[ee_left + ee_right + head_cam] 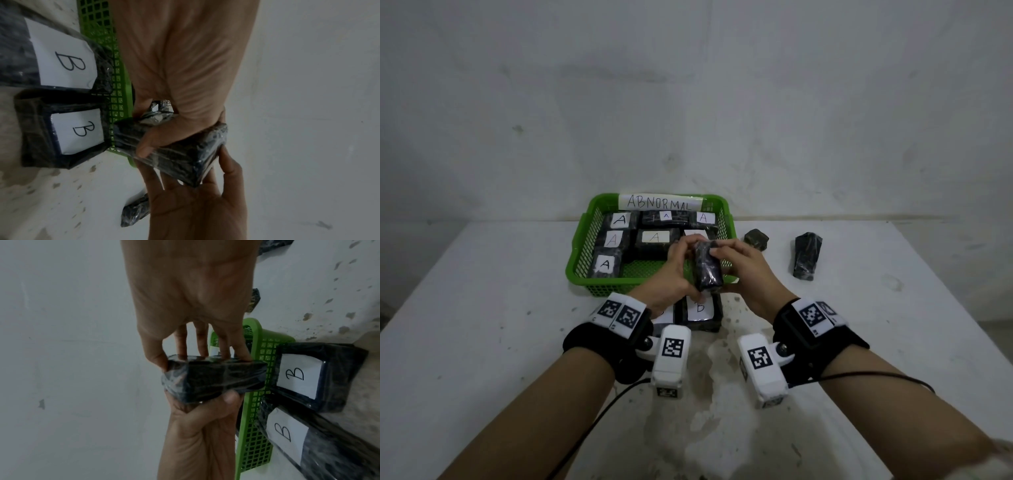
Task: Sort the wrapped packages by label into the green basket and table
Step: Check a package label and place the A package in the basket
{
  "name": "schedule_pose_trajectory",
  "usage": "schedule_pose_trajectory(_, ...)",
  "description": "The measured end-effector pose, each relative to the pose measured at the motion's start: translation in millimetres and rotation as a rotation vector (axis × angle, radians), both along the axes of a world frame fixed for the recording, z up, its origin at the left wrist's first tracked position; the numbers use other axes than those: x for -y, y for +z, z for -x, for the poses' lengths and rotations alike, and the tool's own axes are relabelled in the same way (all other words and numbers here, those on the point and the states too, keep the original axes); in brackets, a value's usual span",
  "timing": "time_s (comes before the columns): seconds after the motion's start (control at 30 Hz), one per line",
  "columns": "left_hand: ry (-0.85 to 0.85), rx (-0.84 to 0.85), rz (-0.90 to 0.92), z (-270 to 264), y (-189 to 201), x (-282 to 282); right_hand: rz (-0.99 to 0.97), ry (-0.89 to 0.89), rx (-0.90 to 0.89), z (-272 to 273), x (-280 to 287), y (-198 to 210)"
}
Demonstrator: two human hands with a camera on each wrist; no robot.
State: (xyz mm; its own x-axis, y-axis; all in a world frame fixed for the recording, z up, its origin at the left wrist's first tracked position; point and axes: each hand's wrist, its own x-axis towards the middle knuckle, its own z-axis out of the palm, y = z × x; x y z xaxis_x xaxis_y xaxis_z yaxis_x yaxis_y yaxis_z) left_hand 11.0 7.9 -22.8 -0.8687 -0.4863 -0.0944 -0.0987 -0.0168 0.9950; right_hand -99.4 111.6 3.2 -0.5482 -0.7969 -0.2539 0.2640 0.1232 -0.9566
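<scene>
A small black plastic-wrapped package (708, 270) is gripped by the left hand (672, 274) and right hand (748, 270), fingers curled round it, above the near edge of the green plastic basket (582, 253).

My head feed is dim and flat, evenly lit with only soft shadows; the wide lens bows the desk (893, 308) edges, and a pale smear sits at 5 o'clock. Both wrist feeds are darker and grainy, close skin soft and out of focus. Plastic wrap on the held package (216, 378) shows faint glints.
</scene>
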Motion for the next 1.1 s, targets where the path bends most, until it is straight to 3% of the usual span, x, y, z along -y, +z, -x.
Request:
schedule_pose_trajectory(0.27, 0.002, 0.014, 0.077, 2.6, -0.1, -5.5, -0.014, -0.01, -0.065, -4.2, 4.0, -1.5)
schedule_pose_trajectory(0.53, 0.046, -0.001, -0.04, 0.0, -6.0, 5.0, 0.006, 0.14, 0.004, 0.4, -0.9, 4.1)
schedule_pose_trajectory(0.9, 0.143, 0.014, -0.089, 4.3, -1.9, 6.1, 0.003, 0.179, -0.032, 1.0, 3.6, 5.1)
schedule_pose_trajectory(1.1, 0.363, 0.122, -0.347, 6.8, 10.3, 11.4, -0.036, 0.101, -0.104, 2.6, 7.1, 2.8)
